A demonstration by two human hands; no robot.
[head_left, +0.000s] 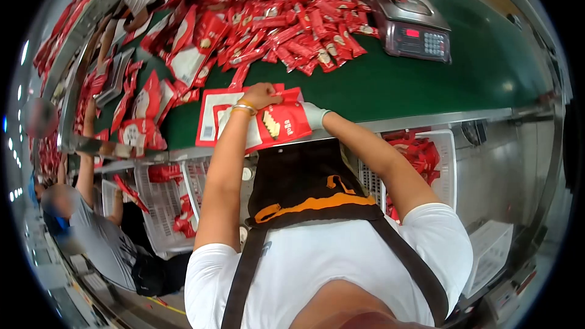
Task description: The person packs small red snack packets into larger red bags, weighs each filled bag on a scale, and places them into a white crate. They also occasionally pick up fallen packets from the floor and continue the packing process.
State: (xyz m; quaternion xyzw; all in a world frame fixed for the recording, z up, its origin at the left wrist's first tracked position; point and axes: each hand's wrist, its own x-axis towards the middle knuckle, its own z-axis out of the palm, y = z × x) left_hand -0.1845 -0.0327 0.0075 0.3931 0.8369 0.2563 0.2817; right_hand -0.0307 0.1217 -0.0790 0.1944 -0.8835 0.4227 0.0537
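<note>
A red bag [284,123] with a yellow picture lies at the near edge of the green table. Bare, with a yellow band at the wrist, my left hand [262,95] has its fingers curled at the bag's upper edge. My right hand [314,116], in a pale glove, is at the bag's right side, its fingers mostly hidden behind it. Under and left of this bag lie more flat red and white bags [209,123], one showing a barcode. Beyond my hands spreads a heap of small red packets [286,24].
A scale [414,30] with a lit display stands at the back right. Larger red bags [146,100] lie at the left. Crates [448,152] with red packets sit below the table edge. A co-worker [103,237] is at the lower left.
</note>
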